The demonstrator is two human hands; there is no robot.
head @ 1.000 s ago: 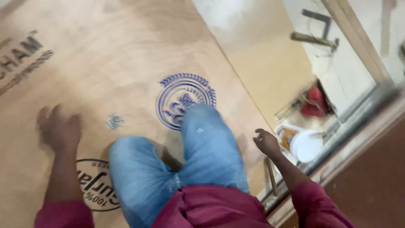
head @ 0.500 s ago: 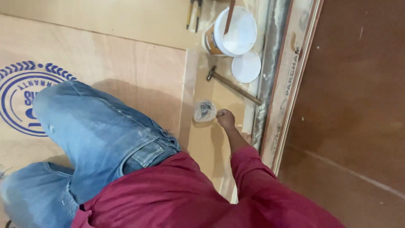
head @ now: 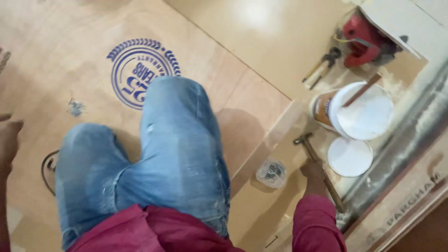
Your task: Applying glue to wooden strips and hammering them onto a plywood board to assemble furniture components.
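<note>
Plywood sheet (head: 70,51) fills the view from 9 to 12 o'clock; the person kneels on it, jeans-clad knees (head: 177,140) at centre. A round blue stamp (head: 140,70) is printed on the sheet at 11 o'clock, partly covered by one knee. A second, paler board (head: 280,56) runs from 12 to 5 o'clock beside the sheet.

Right hand (head: 313,171) at 4 o'clock, maroon sleeve below it. It lies on the handle of a hammer (head: 319,163), fingers curled around the shaft; grip appears closed, though the fingertips are hidden. The hammer lies flat on the pale board, head toward 11 o'clock of the hand, shaft passing under the hand toward 5 o'clock.

Left hand (head: 8,140) at the 9 o'clock edge, cropped; how far open it is cannot be told. It holds nothing visible.

Around the right hand:
- White bucket (head: 359,112) at 1 o'clock, brown label on its side, stick standing in it.
- Round white lid (head: 350,157) just at 2 o'clock, flat, beside the hammer shaft.
- Red power tool (head: 361,39) at far 1 o'clock.
- Second hammer (head: 322,67), wooden handle, beside the red tool.
- Small clear bag (head: 271,172) at 9 o'clock of the hand, near, dark contents; apart from the hand.
- Small scrap (head: 74,107) on the sheet at 10 o'clock.
</note>
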